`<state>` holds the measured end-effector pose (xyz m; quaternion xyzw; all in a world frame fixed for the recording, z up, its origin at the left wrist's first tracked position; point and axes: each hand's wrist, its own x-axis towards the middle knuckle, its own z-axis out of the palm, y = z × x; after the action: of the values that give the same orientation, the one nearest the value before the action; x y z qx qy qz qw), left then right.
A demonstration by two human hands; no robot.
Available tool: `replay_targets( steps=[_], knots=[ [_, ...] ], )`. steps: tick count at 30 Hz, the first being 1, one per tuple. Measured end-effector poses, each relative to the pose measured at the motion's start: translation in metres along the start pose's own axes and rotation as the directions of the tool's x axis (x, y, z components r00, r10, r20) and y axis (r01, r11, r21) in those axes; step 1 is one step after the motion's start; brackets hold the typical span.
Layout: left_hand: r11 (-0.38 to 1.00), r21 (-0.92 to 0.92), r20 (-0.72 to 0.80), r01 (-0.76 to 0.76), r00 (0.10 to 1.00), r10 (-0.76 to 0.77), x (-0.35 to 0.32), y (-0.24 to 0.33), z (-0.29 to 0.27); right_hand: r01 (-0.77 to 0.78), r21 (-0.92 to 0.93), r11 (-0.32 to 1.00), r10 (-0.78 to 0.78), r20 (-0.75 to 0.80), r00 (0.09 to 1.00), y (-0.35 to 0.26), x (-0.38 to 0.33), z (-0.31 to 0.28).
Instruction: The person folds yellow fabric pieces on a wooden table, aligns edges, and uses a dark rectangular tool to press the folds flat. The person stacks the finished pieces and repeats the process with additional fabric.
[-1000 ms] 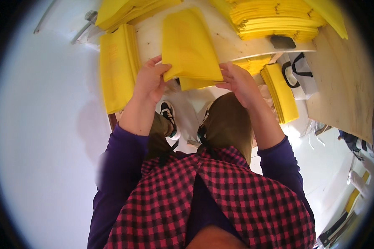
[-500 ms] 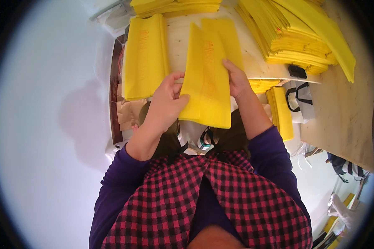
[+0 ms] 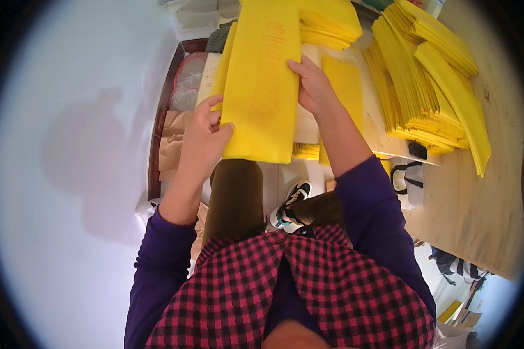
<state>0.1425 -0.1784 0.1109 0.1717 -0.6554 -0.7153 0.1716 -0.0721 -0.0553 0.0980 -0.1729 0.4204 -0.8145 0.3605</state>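
A folded yellow fabric piece (image 3: pixel 256 110) with faint orange-red printing is stretched between my two hands, over the wooden table. My left hand (image 3: pixel 205 136) pinches its lower left edge, thumb on top and fingers curled beneath. On the right edge, higher up, my right hand (image 3: pixel 315 87) grips it with the thumb on the face; its fingers are mostly hidden behind the fabric. Partly covered by the held piece, more yellow fabric (image 3: pixel 223 70) shows at its left. Another flat yellow piece (image 3: pixel 344 87) lies on the table, just right of my right hand.
Tall yellow stacks (image 3: pixel 407 81) stand at the right, with a small black object (image 3: pixel 417 150) below. A further yellow pile (image 3: pixel 332 26) sits at the back. Brown paper (image 3: pixel 172 139) and clear plastic (image 3: pixel 191 75) lie left. A white bag with black handles (image 3: pixel 412 189) is low right.
My hands have carried the held fabric piece left and farther away, over the left pile. The yellow piece that was behind it now shows separately on the right. The whole view has shifted.
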Motion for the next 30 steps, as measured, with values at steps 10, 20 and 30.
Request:
replay_targets(
  steps=[10,20,30],
  knots=[
    [0.986,0.165,-0.06,0.025,0.998,-0.016,0.046,-0.057,-0.03,-0.204,-0.362,0.91,0.123,-0.235,0.964,0.034,0.054,-0.004],
    [0.738,0.662,-0.075,-0.131,0.968,0.239,0.045,-0.049,-0.041,-0.126,-0.727,0.676,-0.203,-0.347,0.916,0.041,0.046,0.007],
    [0.852,0.434,0.012,-0.291,0.948,0.318,0.104,-0.08,-0.048,0.0,-0.688,0.725,-0.278,-0.293,0.915,0.07,-0.021,-0.007]
  ],
)
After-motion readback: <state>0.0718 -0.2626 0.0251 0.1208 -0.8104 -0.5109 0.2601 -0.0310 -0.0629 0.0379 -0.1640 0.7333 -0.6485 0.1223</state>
